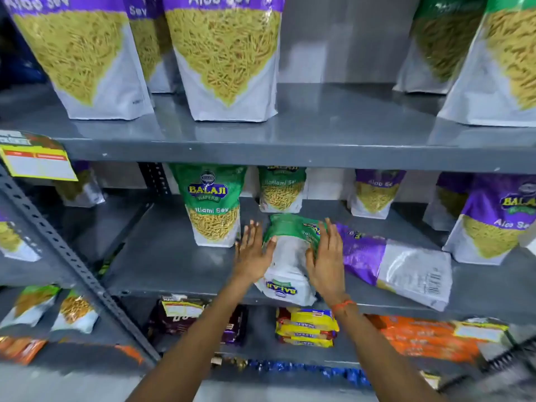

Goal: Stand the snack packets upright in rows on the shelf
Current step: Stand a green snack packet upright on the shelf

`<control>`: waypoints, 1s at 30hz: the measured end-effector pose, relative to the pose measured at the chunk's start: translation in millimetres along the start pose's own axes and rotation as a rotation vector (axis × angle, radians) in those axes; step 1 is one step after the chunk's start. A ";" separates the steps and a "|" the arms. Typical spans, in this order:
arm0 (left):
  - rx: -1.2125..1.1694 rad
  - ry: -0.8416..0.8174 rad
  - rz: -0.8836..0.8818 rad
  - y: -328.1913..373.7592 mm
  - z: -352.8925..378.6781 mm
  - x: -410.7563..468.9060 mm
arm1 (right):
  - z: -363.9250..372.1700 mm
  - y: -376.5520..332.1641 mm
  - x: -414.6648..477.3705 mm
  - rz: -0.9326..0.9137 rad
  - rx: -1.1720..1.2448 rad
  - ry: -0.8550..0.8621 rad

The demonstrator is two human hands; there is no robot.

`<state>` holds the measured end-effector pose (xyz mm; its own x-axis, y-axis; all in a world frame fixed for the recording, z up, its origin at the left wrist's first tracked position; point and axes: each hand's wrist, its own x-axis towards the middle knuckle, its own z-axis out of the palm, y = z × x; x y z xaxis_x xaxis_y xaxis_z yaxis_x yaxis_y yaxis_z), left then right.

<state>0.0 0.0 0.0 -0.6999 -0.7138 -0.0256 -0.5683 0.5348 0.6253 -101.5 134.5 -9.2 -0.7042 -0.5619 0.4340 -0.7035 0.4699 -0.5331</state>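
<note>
A green and white snack packet (287,256) lies on its back on the middle grey shelf (162,265), its base toward me. My left hand (253,253) is flat against its left side and my right hand (326,258) against its right side, fingers spread. Just right of it a purple and white packet (397,264) lies flat too. Left of my hands a green Ratlami Sev packet (213,203) stands upright. Behind, another green packet (281,188) and a purple Aloo Sev packet (375,192) stand upright.
A large purple packet (499,219) stands at the shelf's right end. The upper shelf (319,146) carries tall Aloo Sev bags (223,56). Below are biscuit packs (307,326) and orange packets (426,338). A perforated grey upright (66,250) separates the left bay.
</note>
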 end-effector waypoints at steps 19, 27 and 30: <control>-0.619 0.031 -0.373 -27.6 20.4 46.0 | 14.3 24.8 43.0 0.620 -0.183 -0.553; -0.691 0.126 -0.421 -23.4 24.9 44.4 | 19.0 34.8 49.3 0.597 -0.089 -0.482; -0.696 0.201 -0.328 -12.9 18.9 46.1 | 14.7 26.8 47.8 0.544 0.062 -0.082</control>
<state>-33.1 -31.3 -24.0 -0.4146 -0.8892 -0.1935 -0.2846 -0.0753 0.9557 -152.6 110.2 -13.4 -0.9530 -0.3018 0.0270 -0.2316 0.6681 -0.7071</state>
